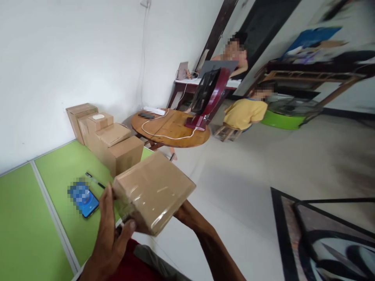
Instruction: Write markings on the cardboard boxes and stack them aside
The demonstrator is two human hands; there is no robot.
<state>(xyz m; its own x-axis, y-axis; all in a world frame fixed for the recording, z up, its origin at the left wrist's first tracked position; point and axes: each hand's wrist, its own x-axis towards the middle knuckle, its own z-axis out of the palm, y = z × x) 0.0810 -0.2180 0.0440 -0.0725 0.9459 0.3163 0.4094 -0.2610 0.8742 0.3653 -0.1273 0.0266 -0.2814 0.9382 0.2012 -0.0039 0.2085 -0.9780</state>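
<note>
A taped cardboard box (155, 185) is held up in front of me, tilted, over the edge of the green table (22, 210). My left hand (109, 230) grips its near left side, thumb at the lower edge and fingers along the left face. Beneath the box is my right hand (183, 212), its fingers hidden by the cardboard. Left of my left hand, a phone (88, 201) with a lit blue screen lies on the table. Beside it is a thin, knife-like tool (95, 180), partly hidden behind my left hand and the box.
Several cardboard boxes (125, 154) stand in a row along the table's far side by the wall. Beyond them, a round wooden table (161, 128) carries a dark red fan-like device (211, 97). One person (246, 113) sits on a stool; another (241, 60) is behind a desk.
</note>
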